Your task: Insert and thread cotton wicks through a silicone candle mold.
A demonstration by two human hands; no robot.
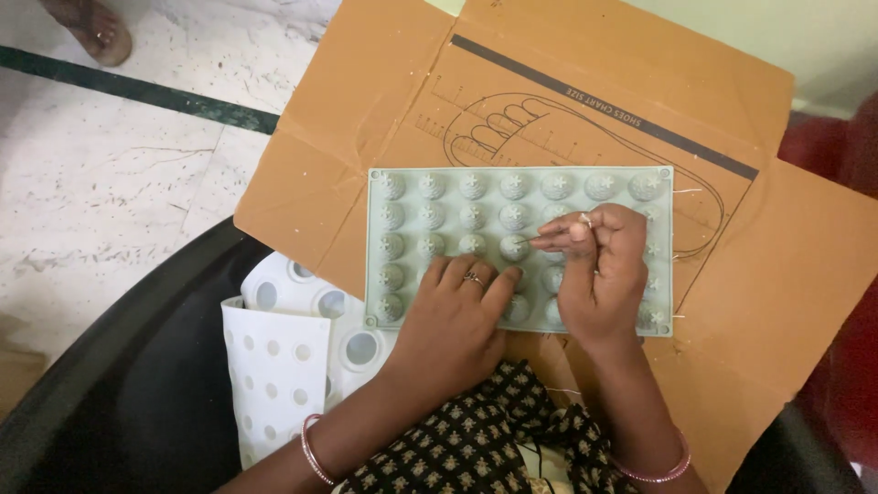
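Grey-green mould (476, 197) on printed cardboard (366, 101)

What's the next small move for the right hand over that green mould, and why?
Probably lower the pinched fingertips of the right hand into the dome just under them. That hand hovers over the middle of the grey-green mould, thumb and forefinger pinched on something too small to identify. The left hand lies flat on the mould's lower edge, bracing it on the cardboard.

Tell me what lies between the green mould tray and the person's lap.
In the head view, a flattened brown cardboard sheet lies under the green mould tray, spread across the lap. Both hands, left and right, rest on the tray.
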